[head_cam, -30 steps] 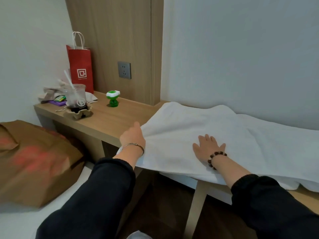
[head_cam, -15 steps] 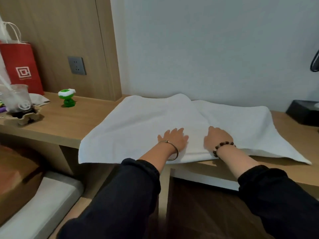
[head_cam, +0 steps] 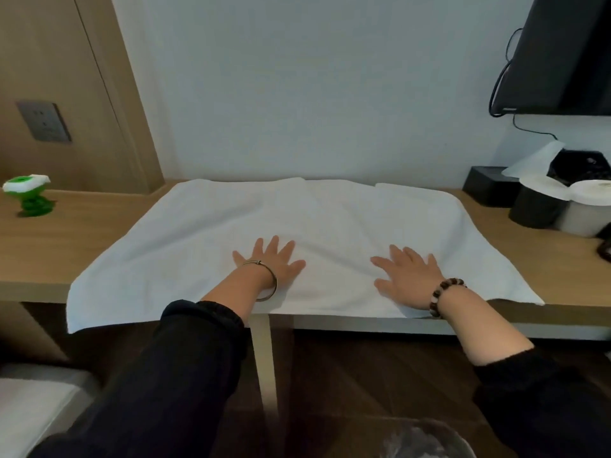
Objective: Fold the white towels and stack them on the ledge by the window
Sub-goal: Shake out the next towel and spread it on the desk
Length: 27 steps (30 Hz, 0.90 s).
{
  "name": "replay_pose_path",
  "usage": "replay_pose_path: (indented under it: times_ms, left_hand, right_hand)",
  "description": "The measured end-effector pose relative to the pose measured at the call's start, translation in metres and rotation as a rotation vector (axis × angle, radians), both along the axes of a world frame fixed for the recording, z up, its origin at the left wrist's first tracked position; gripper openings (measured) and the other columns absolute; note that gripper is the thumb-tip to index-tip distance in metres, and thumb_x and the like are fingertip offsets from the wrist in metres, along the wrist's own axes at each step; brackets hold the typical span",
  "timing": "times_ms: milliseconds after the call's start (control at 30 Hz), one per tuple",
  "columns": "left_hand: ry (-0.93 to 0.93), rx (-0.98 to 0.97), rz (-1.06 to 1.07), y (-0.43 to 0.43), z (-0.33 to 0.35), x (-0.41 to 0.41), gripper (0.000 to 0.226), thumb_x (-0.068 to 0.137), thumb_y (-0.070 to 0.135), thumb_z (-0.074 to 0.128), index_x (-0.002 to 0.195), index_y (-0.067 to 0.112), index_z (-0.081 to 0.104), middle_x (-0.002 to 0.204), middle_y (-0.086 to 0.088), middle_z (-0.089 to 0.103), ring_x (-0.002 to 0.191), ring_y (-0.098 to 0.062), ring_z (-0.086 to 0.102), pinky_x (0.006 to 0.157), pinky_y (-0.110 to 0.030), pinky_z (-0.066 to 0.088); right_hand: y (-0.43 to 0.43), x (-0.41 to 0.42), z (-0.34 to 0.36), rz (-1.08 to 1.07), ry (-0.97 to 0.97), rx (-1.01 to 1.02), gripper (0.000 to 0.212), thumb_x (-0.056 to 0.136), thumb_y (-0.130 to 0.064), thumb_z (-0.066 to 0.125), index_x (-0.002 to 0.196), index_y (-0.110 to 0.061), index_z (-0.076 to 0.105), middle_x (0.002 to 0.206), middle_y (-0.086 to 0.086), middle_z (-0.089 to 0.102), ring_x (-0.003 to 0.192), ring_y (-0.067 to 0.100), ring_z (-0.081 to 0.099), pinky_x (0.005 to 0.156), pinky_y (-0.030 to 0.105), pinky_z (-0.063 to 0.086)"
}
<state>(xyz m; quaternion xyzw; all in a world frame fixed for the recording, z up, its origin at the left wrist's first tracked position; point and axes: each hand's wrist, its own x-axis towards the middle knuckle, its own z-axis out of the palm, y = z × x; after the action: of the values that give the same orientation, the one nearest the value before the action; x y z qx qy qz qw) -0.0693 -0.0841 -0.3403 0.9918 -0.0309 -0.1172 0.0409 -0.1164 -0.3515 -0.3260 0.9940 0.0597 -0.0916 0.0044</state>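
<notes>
A large white terry towel (head_cam: pixel 330 213) lies spread out on the light wooden tabletop (head_cam: pixel 82 233). Its far edge reaches the wall at the back edge of the tabletop. Its near edge goes over the front edge, and the near left corner of the towel hangs down below that edge. The near right corner ends just at the front edge.

Both hands lie on the towel, palms down, in its near half. The left hand (head_cam: pixel 269 262) is about at the middle of the towel's width, with the fingers straight and spread wide; it presses flat on the cloth and grasps nothing. A thin metal bangle (head_cam: pixel 264 279) is on its wrist. The right hand (head_cam: pixel 406 276) is further to the right, apart from the left one, close to the front edge of the tabletop. Its fingers are also straight and spread, flat on the towel, holding nothing. A bracelet of dark wooden beads (head_cam: pixel 444 295) is on this wrist. Both arms wear black sleeves.

Near the left end of the tabletop stands a small green and white plastic object (head_cam: pixel 28 200), well apart from the towel. Near the right back corner stand a black box (head_cam: pixel 489 190) and white paper rolls (head_cam: pixel 588 200).
</notes>
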Motion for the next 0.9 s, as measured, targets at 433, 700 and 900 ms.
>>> replay_pose_path:
  times_ms: [433, 700, 900]
  left_hand:
    - [-0.156, 0.02, 0.072, -0.029, 0.04, 0.049, 0.049, 0.098, 0.044, 0.029, 0.143, 0.023, 0.03, 0.147, -0.007, 0.03, 0.134, -0.031, 0.028, 0.105, -0.05, 0.029]
    - [-0.2, 0.12, 0.053, -0.031, 0.014, 0.082, 0.044, 0.096, 0.05, 0.025, 0.132, 0.029, 0.037, 0.129, -0.005, 0.044, 0.123, -0.03, 0.036, 0.087, -0.048, 0.031]
    - [-0.295, 0.098, 0.137, -0.046, 0.012, 0.093, 0.053, 0.096, 0.052, 0.024, 0.136, 0.023, 0.038, 0.133, -0.007, 0.041, 0.125, -0.026, 0.035, 0.091, -0.043, 0.031]
  right_hand:
    - [0.036, 0.067, 0.056, -0.014, -0.143, -0.03, 0.04, 0.099, -0.03, 0.03, 0.126, -0.01, 0.051, 0.133, 0.013, 0.052, 0.111, 0.029, 0.052, 0.088, 0.035, 0.041]
    - [0.011, 0.106, 0.022, -0.106, -0.097, -0.142, 0.06, 0.097, -0.055, 0.017, 0.129, -0.014, 0.049, 0.128, 0.01, 0.054, 0.114, 0.028, 0.05, 0.082, 0.038, 0.039]
    - [0.03, 0.133, 0.036, -0.08, -0.213, -0.186, 0.039, 0.1, -0.031, 0.027, 0.113, -0.01, 0.058, 0.117, 0.009, 0.06, 0.104, 0.029, 0.056, 0.077, 0.033, 0.039]
